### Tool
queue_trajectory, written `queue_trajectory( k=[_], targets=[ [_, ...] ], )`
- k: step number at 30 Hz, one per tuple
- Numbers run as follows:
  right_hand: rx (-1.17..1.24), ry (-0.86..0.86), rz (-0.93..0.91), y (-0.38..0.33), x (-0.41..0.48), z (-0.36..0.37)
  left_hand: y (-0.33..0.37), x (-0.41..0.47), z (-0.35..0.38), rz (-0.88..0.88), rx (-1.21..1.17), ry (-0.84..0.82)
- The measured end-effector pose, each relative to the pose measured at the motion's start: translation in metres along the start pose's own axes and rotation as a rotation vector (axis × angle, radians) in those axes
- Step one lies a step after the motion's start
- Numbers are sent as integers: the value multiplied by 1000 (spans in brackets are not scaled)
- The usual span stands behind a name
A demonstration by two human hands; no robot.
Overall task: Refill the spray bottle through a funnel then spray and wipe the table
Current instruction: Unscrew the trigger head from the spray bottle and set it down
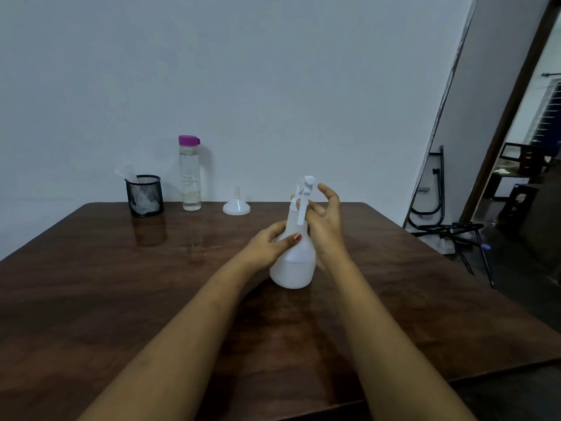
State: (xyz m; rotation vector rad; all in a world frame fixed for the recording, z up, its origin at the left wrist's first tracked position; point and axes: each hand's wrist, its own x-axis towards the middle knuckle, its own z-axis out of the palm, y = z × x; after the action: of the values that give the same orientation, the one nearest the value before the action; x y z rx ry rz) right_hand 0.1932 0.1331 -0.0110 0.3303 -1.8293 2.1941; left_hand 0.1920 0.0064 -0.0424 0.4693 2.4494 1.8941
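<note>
Two bare forearms [188,329] reach in from the near edge and meet at the white translucent plastic spray bottle [293,265]. It stands upright on the dark brown glossy wooden table [106,299], about mid-table and a little right of centre.

The left hand [267,243] grips its shoulder, thumb laid across the front. The right hand [326,226] is curled beside the neck under the white trigger head [306,185], forefinger raised. The trigger hides the contact, so I cannot tell whether this hand has closed on the collar.

The head is on, so the step looks to be unscrewing it. This is best done by holding the body firm and low, turning at the collar rather than the trigger, then lifting the head straight up.

Near the far edge the small white plastic funnel [236,205] sits mouth down, well apart from the spray bottle. Left of it stand the tall clear water bottle with a purple cap [189,177] and the black wire-mesh cup [145,194], which holds something pale. Open tabletop lies on both sides, though the right edge is the nearer one.
</note>
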Motion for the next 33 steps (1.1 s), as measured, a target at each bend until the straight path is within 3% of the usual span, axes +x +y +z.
queue_trajectory(
  k=[4,13,22,27,33],
  targets=[
    [-81,-79,-56,3,6,-6,2,0,0,-2,12,4],
    [-160,9,-182,6,-2,-14,0,1,2,-21,2,11],
    [-465,12,-227,-2,-7,5,2,-1,1,11,66,-7],
    [-357,13,-144,-8,0,9,3,-1,2,-29,29,12],
    [-60,-166,8,-24,11,-6,3,-1,2,-65,-17,-7]
  ],
)
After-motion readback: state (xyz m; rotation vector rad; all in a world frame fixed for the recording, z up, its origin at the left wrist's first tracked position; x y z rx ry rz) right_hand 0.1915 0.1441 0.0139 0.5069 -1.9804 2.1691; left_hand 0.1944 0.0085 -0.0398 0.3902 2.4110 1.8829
